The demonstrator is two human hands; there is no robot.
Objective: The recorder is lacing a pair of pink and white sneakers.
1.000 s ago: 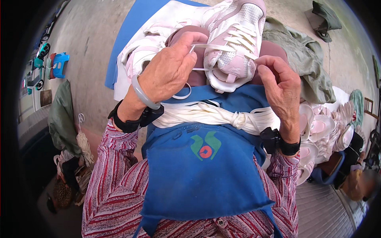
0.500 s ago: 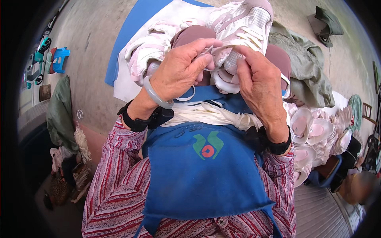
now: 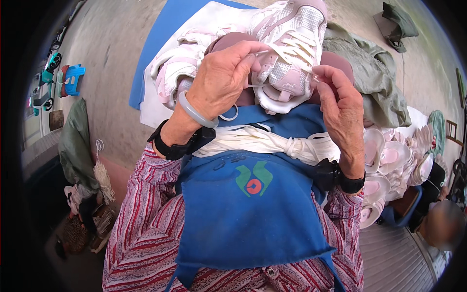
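Observation:
A white and pale pink sneaker (image 3: 284, 85) rests at my knees, its toe pointing away from me. White shoelace (image 3: 295, 47) crosses its upper part in several rows. My left hand (image 3: 221, 78) is closed at the shoe's left side, pinching one lace end between thumb and fingertips. On the other side, my right hand (image 3: 342, 104) pinches lace between thumb and forefinger near the eyelets. A thick bundle of white laces (image 3: 262, 141) lies across my lap on the blue apron (image 3: 253, 219), below both hands.
More pale pink and white shoes (image 3: 177, 68) lie to the left on a white sheet (image 3: 151, 109). At right sits a heap of shoe uppers (image 3: 389, 158) beside grey-green cloth (image 3: 369, 73). A blue stool (image 3: 74, 79) stands far left; another person (image 3: 440, 226) is at the right edge.
My right hand has moved right, away from my left hand, uncovering the shoe's heel and laces. The left hand has shifted only slightly. Both still pinch lace.

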